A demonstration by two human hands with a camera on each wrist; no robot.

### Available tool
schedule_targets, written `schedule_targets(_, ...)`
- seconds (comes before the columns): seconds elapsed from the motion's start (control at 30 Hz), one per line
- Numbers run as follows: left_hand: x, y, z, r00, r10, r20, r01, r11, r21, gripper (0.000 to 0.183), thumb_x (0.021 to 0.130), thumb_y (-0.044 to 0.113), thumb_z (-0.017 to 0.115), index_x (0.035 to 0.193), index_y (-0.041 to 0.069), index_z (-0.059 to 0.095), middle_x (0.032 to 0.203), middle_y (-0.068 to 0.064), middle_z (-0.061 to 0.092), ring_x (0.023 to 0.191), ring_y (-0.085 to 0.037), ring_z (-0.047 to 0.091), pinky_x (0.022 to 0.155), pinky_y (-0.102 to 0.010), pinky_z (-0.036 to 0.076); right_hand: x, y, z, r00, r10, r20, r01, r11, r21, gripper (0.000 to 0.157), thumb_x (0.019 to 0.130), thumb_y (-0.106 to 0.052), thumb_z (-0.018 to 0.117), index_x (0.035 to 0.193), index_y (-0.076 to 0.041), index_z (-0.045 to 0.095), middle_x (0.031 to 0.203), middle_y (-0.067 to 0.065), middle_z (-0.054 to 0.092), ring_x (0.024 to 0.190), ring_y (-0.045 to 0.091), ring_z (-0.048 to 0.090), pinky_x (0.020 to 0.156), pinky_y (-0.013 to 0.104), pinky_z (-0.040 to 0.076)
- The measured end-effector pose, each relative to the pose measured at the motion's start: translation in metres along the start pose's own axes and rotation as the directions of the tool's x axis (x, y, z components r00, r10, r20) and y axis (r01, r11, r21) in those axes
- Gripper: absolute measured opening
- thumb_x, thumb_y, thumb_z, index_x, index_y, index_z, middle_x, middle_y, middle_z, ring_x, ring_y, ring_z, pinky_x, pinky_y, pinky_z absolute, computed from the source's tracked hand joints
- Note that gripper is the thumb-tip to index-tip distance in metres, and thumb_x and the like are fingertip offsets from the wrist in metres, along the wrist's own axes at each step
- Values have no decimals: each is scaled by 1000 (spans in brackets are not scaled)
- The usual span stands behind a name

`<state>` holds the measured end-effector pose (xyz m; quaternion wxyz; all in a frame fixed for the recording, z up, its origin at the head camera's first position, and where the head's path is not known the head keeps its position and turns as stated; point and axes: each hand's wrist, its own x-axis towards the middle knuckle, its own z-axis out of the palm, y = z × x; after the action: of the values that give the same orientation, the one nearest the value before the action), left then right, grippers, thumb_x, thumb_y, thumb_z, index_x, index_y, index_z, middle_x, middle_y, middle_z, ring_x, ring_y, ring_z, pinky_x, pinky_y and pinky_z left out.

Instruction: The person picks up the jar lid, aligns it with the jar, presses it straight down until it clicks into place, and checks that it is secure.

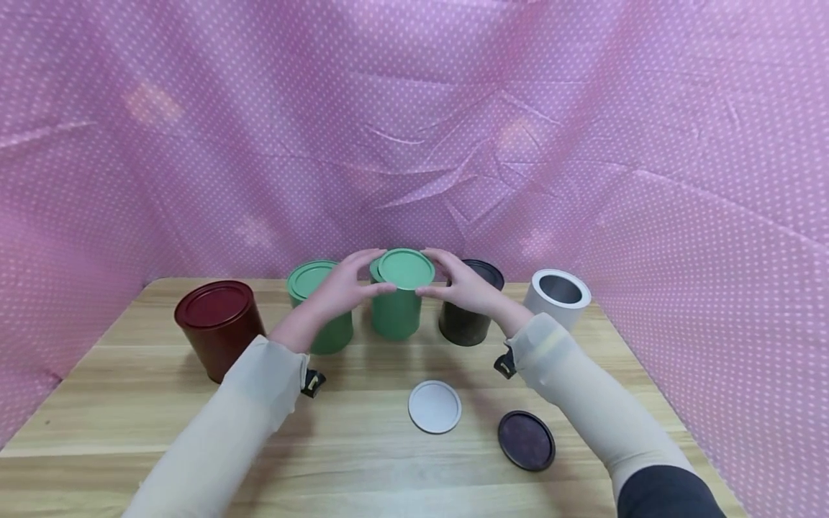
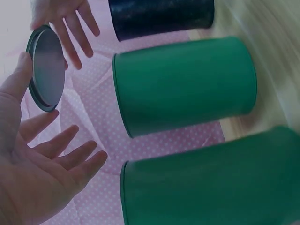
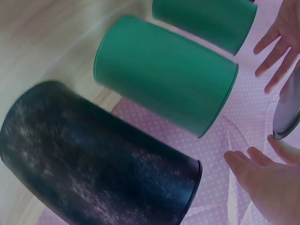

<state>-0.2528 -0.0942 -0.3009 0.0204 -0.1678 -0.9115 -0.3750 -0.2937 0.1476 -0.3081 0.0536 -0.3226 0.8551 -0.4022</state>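
Observation:
A round green lid (image 1: 406, 268) is held above the middle green can (image 1: 396, 315), apart from it, as the left wrist view shows. My left hand (image 1: 342, 290) grips the lid's left edge between thumb and index finger, the other fingers spread. From the opposite side my right hand (image 1: 468, 286) holds the right edge of the lid. The lid's grey underside (image 2: 48, 69) faces the can in the left wrist view. Another green can (image 1: 330, 334), with its lid on, stands beneath my left wrist. A dark can (image 1: 463, 324) is below my right hand, which hides part of its top.
At the left stands a dark red can (image 1: 216, 327) with a lid. A white can (image 1: 558, 296) at the right has an open top. A white lid (image 1: 435, 407) and a dark lid (image 1: 527, 440) lie on the wooden table (image 1: 363, 460). Pink dotted cloth (image 1: 414, 144) hangs around.

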Motion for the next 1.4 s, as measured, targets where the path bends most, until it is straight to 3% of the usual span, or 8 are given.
schedule_targets(0.2, 8, 5, -2, 1000, 1, 3, -1, 998, 66, 77, 88, 41, 69, 149, 8, 36, 155, -15, 34, 144, -35, 28, 116, -56, 25, 7, 1, -12, 998, 48, 33, -45, 995, -88, 74, 89, -33, 71, 149, -11, 34, 156, 13, 29, 143, 33, 30, 114, 51, 32)
schedule_targets(0.4, 14, 6, -2, 999, -27, 18, 24, 994, 107, 77, 89, 43, 68, 149, 7, 36, 154, -14, 36, 143, -34, 30, 117, -53, 26, 14, 1, -18, 996, 62, 69, -55, 994, -91, 75, 88, -37, 71, 149, -12, 35, 154, 8, 34, 144, 27, 29, 116, 50, 28)
schedule_targets(0.7, 27, -6, -5, 989, -112, 99, 103, 991, 90, 79, 90, 46, 64, 152, 9, 30, 157, -14, 29, 146, -35, 25, 117, -56, 23, 31, 3, -21, 985, 132, 111, -122, 988, -92, 77, 87, -37, 72, 149, -12, 35, 153, 9, 37, 143, 28, 32, 117, 49, 28)
schedule_targets(0.93, 34, -12, -4, 986, -127, 109, 114, 987, 117, 77, 91, 43, 65, 151, 8, 32, 156, -15, 32, 145, -35, 26, 117, -55, 24, 41, 10, -20, 974, 172, 150, -158, 982, -99, 77, 87, -38, 72, 149, -14, 35, 152, 9, 39, 138, 27, 40, 115, 47, 33)
schedule_targets(1.17, 44, -19, -1, 977, -162, 139, 132, 971, 201, 77, 91, 45, 64, 151, 9, 32, 152, -17, 37, 141, -37, 34, 114, -55, 29, 49, 18, -15, 966, 205, 159, -192, 977, -89, 78, 85, -36, 74, 149, -12, 36, 153, 11, 37, 123, 27, 56, 103, 41, 48)
schedule_targets(1.4, 51, -21, -2, 971, -169, 169, 128, 965, 230, 76, 92, 43, 63, 150, 5, 33, 148, -18, 44, 137, -36, 40, 113, -53, 32, 56, 23, -13, 966, 203, 159, -178, 971, -159, 74, 86, -39, 73, 146, -11, 41, 152, 10, 39, 139, 28, 39, 113, 46, 35)
